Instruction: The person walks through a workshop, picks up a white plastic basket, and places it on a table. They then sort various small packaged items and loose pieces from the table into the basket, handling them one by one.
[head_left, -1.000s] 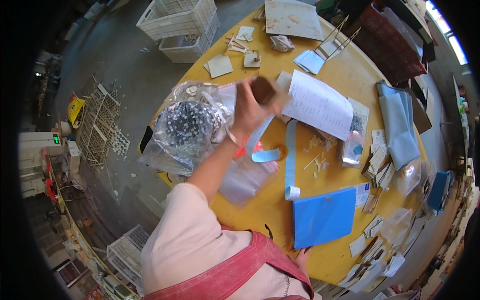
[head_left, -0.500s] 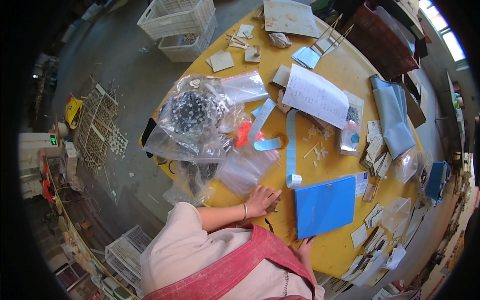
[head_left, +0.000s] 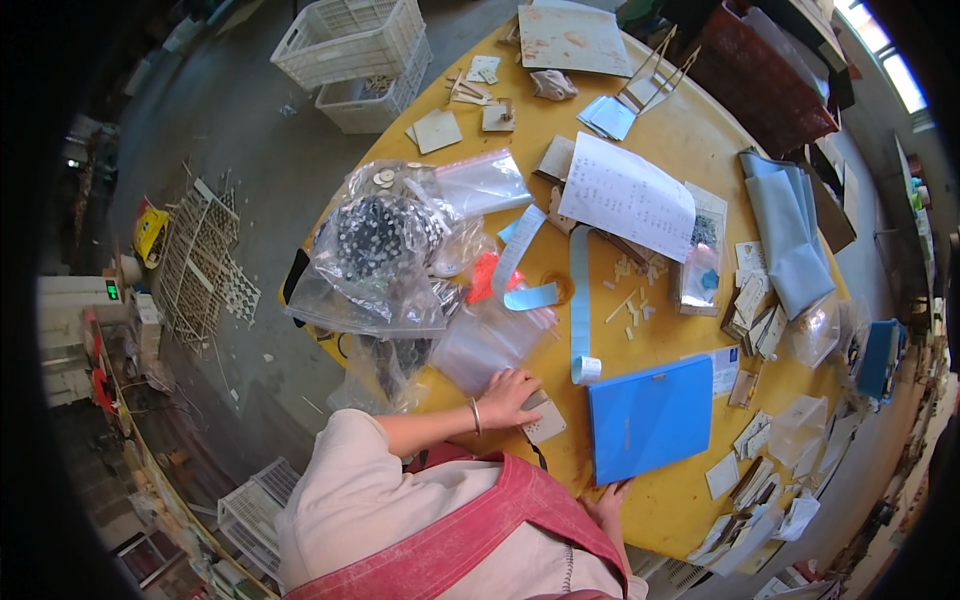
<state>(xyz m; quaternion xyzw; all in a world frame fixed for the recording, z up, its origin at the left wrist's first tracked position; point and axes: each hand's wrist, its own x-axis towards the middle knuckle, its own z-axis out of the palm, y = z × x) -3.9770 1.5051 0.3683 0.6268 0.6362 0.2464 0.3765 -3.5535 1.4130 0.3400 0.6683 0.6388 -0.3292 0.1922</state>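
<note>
At the near edge of the yellow table, my left hand (head_left: pixel 508 398) is closed on a small beige plate (head_left: pixel 545 419) dotted with holes. Its fingers curl over the plate's upper left side, hiding that part. A dark cord-like piece (head_left: pixel 540 456) shows just below the plate. My right hand (head_left: pixel 606 503) is at the table's front edge, by the bottom of a blue folder (head_left: pixel 652 420); its visible fingers are stretched out, and part of it is behind my apron. Clear plastic bags (head_left: pixel 488 347) lie just beyond my left hand.
A large clear bag of small round pieces (head_left: pixel 380 232) is at the left of the table (head_left: pixel 470 420). Light-blue label strip (head_left: pixel 580 300), a written sheet (head_left: pixel 630 192) and a clear box (head_left: pixel 703 255) are farther off. White crates (head_left: pixel 350 40) stand beyond the table.
The beige plate at my left hand has turned, so its holed face now shows where a narrow brownish edge did before. My left hand has shifted slightly left. My right hand is nearly unchanged.
</note>
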